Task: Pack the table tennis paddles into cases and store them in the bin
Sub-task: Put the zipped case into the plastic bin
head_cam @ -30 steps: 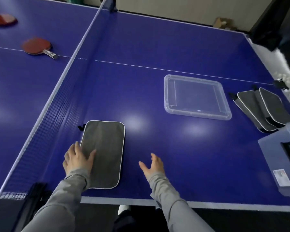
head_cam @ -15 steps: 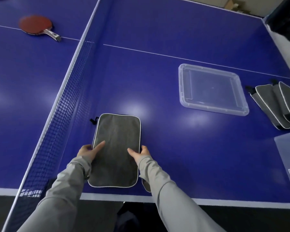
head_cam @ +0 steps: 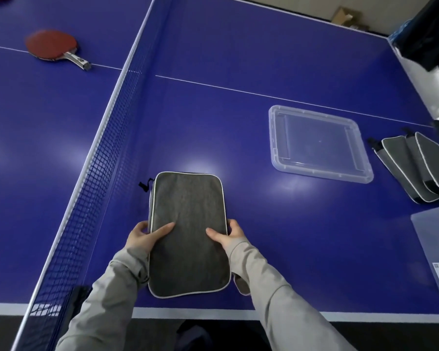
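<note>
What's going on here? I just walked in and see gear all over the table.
A person is packing table tennis gear. Both hands, left hand and right hand, grip a grey case by its sides near the net. A red paddle still lies loose across the net. A clear lid and more cases sit to the right, beside a bin.
</note>
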{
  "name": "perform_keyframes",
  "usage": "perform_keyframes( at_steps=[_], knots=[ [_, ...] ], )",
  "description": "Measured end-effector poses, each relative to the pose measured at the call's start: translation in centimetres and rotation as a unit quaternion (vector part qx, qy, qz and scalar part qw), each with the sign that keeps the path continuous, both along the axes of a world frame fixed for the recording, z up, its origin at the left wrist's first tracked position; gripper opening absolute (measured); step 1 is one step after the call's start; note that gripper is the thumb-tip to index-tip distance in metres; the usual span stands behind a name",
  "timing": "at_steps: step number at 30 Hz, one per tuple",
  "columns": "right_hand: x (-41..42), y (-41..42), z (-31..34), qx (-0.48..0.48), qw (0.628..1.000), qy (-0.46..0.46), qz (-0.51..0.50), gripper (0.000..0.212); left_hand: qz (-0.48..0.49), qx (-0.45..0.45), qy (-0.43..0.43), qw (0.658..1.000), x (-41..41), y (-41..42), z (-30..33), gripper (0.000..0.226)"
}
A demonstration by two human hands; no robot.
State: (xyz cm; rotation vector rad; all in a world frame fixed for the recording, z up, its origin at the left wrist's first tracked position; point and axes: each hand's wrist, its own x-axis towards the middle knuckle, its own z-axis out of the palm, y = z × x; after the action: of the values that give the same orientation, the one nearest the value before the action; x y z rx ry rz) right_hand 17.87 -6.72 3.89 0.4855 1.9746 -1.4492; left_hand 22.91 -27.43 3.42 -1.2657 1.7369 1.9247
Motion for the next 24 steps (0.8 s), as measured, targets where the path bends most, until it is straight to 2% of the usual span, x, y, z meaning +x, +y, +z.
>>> perform_keyframes(
  at_steps=[4,9,12,14,16,19,22,24],
  knots=[
    [-0.8,2.9,1.9,0.002,0.999,0.037,-0.016,0.039,-0.043,0.046,0.047,0.997,-1.4,2.1,2.4,0.032],
    [-0.5,8.1,5.5,0.01,0.995,0.084,-0.044,0.04,-0.051,0.083,0.085,0.992,-3.1,6.6,4.6,0.036],
    [1.1,11.3,7.4,0.017,0.979,0.124,-0.161,0.046,-0.027,0.107,0.111,0.988,-4.0,10.3,5.8,0.036],
    [3.1,13.2,8.1,-0.03,0.95,0.122,-0.286,0.043,-0.008,0.113,0.121,0.986,-4.5,13.2,6.4,0.032],
    [5.1,14.2,8.8,-0.133,0.906,0.1,-0.389,0.043,0.003,0.119,0.131,0.984,-4.9,16.2,7.0,0.031],
    [6.8,15.3,9.4,-0.245,0.834,0.075,-0.489,0.052,-0.009,0.125,0.163,0.979,-4.7,21.3,8.0,0.035],
    [7.6,17.8,9.9,-0.25,0.781,0.089,-0.566,0.044,-0.048,0.121,0.196,0.972,-4.0,25.9,9.0,0.047],
    [8.3,20.6,10.5,-0.257,0.763,0.104,-0.584,0.045,-0.069,0.144,0.205,0.966,-3.3,28.7,9.3,0.047]
  ],
)
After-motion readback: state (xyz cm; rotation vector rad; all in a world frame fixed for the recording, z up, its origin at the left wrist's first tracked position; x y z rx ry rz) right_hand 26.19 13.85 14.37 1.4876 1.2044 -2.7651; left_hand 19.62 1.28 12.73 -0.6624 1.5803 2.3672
